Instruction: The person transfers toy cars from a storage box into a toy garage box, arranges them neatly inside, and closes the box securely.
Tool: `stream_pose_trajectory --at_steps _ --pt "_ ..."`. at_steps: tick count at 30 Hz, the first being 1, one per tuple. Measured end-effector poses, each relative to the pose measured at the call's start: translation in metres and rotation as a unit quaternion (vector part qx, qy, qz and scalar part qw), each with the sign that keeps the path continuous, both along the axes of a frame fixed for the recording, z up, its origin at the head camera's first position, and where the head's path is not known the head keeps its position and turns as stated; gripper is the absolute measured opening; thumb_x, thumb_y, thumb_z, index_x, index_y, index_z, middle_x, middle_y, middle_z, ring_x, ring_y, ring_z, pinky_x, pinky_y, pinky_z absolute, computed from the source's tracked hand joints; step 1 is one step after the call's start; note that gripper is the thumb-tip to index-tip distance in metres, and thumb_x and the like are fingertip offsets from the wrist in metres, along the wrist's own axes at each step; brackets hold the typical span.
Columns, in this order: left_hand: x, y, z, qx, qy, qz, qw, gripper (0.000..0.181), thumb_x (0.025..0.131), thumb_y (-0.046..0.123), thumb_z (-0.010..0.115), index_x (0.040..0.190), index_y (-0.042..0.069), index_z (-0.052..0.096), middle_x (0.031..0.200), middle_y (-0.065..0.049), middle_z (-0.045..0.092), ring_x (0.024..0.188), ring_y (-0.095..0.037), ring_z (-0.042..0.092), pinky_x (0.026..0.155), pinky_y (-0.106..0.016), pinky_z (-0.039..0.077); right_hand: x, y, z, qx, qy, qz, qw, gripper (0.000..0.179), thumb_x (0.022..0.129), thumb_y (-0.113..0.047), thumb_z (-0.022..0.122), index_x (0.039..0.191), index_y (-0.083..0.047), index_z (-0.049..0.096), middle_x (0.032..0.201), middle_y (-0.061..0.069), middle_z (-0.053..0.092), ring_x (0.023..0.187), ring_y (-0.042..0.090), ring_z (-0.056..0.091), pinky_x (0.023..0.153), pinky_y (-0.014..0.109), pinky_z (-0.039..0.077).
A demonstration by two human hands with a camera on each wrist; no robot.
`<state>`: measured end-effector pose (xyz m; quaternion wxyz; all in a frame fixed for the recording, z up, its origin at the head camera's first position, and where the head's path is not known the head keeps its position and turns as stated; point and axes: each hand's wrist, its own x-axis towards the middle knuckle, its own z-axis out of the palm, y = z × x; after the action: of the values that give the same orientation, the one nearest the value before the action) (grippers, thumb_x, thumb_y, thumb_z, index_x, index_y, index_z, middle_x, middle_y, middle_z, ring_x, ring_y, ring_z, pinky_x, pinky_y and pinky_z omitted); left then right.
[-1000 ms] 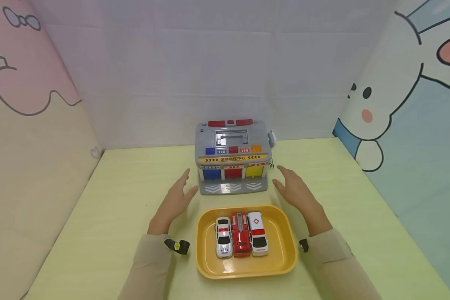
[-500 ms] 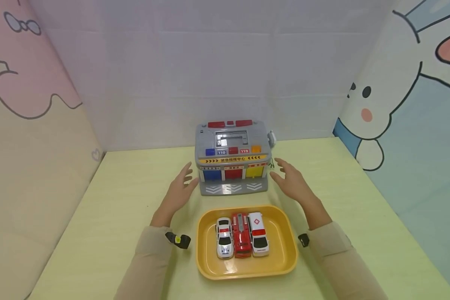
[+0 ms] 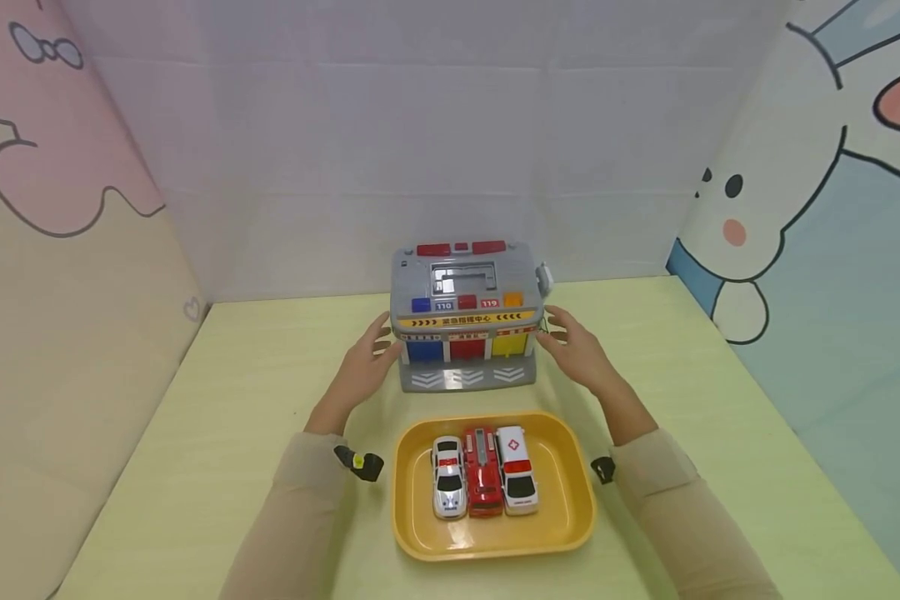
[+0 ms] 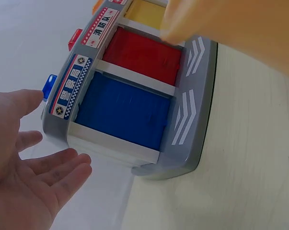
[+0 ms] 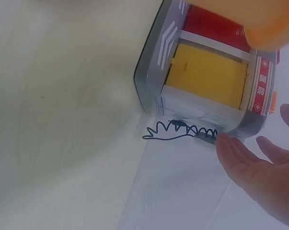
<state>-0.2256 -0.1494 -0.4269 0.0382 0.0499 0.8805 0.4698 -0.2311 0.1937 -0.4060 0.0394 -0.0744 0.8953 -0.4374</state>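
Observation:
A grey toy garage (image 3: 465,296) stands on the table, with a blue door (image 4: 122,110), a red door (image 4: 143,56) and a yellow door (image 5: 207,74) along its front. My left hand (image 3: 362,367) is at its left side, fingers spread; the thumb (image 4: 31,101) lies by the small blue roof light. At the other side my right hand (image 3: 581,354) is held palm inward, fingertips close to the end wall near a coiled dark cord (image 5: 182,128). Neither hand grips anything. Whether the fingertips touch the walls I cannot tell.
In front of the garage, between my forearms, sits a yellow tray (image 3: 562,533). It holds a white police car (image 3: 448,479), a red fire truck (image 3: 483,475) and a white ambulance (image 3: 517,471) side by side. A pale wall (image 3: 307,167) rises behind the table.
Both hands have moved forward and inward, closing on the two sides of the garage. The garage, tray and toy vehicles have stayed where they were.

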Motion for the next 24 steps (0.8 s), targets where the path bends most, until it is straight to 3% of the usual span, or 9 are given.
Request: stream_pose_trajectory --at_steps 9,15,24 --pt "-0.010 0.004 0.004 0.013 -0.018 0.008 0.9997 0.067 0.101 0.046 0.048 0.157 0.023 0.018 0.150 -0.016 0.037 0.132 -0.035 0.041 0.103 -0.052 0.040 -0.007 -0.003 -0.004 -0.055 -0.031 -0.008 0.9980 0.062 0.103 -0.031 0.052 0.155 -0.015 0.023 0.151 0.025 0.031 0.131 0.043 0.039 0.102 0.058 0.038" --pt "-0.016 0.003 0.003 0.019 -0.023 0.013 0.9995 0.065 0.102 0.048 0.045 0.157 0.023 0.020 0.149 -0.017 0.038 0.131 -0.034 0.043 0.102 -0.054 0.040 -0.013 -0.007 -0.004 -0.090 -0.033 -0.004 0.9954 0.061 0.103 -0.028 0.052 0.155 -0.013 0.023 0.150 0.026 0.031 0.132 0.045 0.037 0.104 0.056 0.036" --pt "-0.023 0.008 0.003 0.063 -0.028 0.055 0.9961 0.057 0.101 0.045 0.048 0.153 0.024 0.033 0.145 -0.017 0.043 0.131 -0.033 0.043 0.103 -0.054 0.039 -0.024 -0.012 -0.003 -0.146 -0.054 -0.012 0.9877 0.060 0.102 -0.025 0.053 0.154 -0.013 0.025 0.150 0.026 0.030 0.131 0.043 0.038 0.107 0.052 0.035"
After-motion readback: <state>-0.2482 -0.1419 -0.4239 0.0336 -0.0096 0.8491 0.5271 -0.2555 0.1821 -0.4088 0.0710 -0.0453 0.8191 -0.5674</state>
